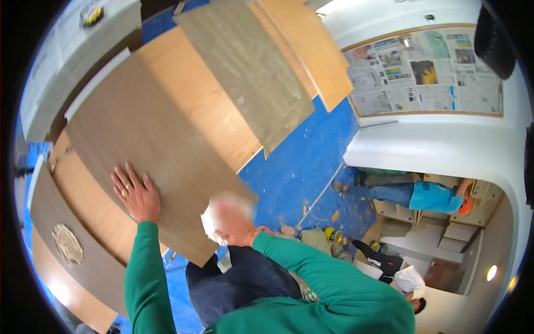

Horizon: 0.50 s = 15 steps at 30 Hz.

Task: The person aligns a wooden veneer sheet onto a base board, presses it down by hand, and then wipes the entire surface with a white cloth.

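Note:
My left hand [133, 195] lies flat with spread fingers on a brown wood-grain panel [144, 122], a ring on one finger. At the panel's near right corner my right hand [236, 222], smeared by motion, is closed round a white cloth [211, 222]. The cloth is against or just above the panel's edge; I cannot tell which. Under the brown panel shows a bare plywood sheet [192, 78]. Farther off, a greyish-brown panel [250, 72] lies across the wood.
A crumpled cloth [68, 245] rests on another brown panel [92, 261] at the left. Blue sheeting [289, 161] with scraps covers the floor. At right are a person in a blue shirt [434, 196] and another person in dark clothing [381, 259]. A newspaper-covered panel [400, 75] stands beyond.

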Tool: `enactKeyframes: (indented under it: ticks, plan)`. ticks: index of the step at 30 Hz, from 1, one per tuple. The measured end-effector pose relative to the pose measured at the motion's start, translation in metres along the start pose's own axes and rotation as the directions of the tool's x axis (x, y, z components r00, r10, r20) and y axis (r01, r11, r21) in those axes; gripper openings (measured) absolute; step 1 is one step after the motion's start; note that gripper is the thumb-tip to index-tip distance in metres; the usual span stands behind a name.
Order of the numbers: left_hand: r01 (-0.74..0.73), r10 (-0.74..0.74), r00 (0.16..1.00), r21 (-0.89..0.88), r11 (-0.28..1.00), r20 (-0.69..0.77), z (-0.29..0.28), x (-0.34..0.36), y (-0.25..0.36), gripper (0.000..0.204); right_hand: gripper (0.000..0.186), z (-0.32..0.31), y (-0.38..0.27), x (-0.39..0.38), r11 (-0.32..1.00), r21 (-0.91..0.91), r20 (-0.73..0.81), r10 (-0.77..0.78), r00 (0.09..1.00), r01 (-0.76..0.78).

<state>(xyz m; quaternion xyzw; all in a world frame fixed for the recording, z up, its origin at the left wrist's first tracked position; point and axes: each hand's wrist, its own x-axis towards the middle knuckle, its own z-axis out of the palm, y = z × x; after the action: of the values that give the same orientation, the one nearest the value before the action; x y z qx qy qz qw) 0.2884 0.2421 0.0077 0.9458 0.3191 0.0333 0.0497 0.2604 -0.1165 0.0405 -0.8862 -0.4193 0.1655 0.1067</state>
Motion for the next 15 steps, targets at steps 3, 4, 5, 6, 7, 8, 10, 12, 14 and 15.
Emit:
enactKeyframes:
  ticks: [3, 4, 5, 6, 7, 8, 10, 12, 14, 15]
  plan:
    - [0.044, -0.046, 0.997, 0.027, 0.999, 0.059, 0.004, -0.004, 0.005, 0.072, 0.083, 0.001, 0.000, 0.043, 0.996, -0.008, -0.070, -0.092, 0.993, 0.092]
    - [0.010, -0.010, 1.000, -0.014, 1.000, -0.020, 0.012, 0.000, 0.007, 0.072, 0.084, -0.001, 0.000, 0.074, 0.998, -0.032, -0.066, -0.059, 0.996, 0.057]
    - [0.010, -0.010, 1.000, -0.030, 1.000, 0.017, 0.013, 0.003, 0.011, 0.071, 0.084, -0.008, 0.002, 0.094, 0.998, -0.056, -0.052, -0.034, 0.998, 0.031]
    - [0.016, -0.014, 0.998, -0.024, 1.000, 0.065, 0.008, 0.004, 0.007, 0.071, 0.084, -0.011, -0.004, 0.114, 0.998, -0.058, -0.030, -0.014, 0.999, 0.012]
    - [0.042, -0.042, 0.993, 0.002, 0.999, 0.111, -0.001, 0.004, 0.001, 0.070, 0.084, -0.012, -0.014, 0.132, 0.999, -0.047, -0.002, -0.018, 1.000, 0.018]
    - [0.010, -0.002, 0.995, -0.076, 0.997, 0.102, 0.001, 0.005, -0.002, 0.069, 0.085, -0.006, -0.013, 0.139, 1.000, 0.014, -0.057, 0.003, 0.998, -0.002]
    - [0.047, -0.016, 0.972, -0.128, 0.991, 0.234, -0.012, 0.013, -0.001, 0.066, 0.086, 0.001, -0.013, 0.158, 0.998, 0.062, -0.097, -0.005, 0.995, 0.011]
    - [0.044, -0.026, 0.991, -0.137, 0.990, 0.134, -0.009, 0.013, -0.006, 0.064, 0.085, -0.010, -0.022, 0.212, 0.998, -0.004, -0.100, -0.066, 0.993, 0.066]
    - [0.097, -0.074, 0.991, -0.215, 0.972, 0.112, 0.000, 0.005, -0.017, 0.067, 0.083, -0.021, -0.039, 0.260, 0.992, -0.032, -0.093, -0.122, 0.988, 0.120]
    - [0.111, -0.083, 0.987, -0.221, 0.969, 0.134, 0.001, 0.006, -0.015, 0.067, 0.083, -0.025, -0.036, 0.276, 0.989, -0.037, -0.078, -0.145, 0.986, 0.142]
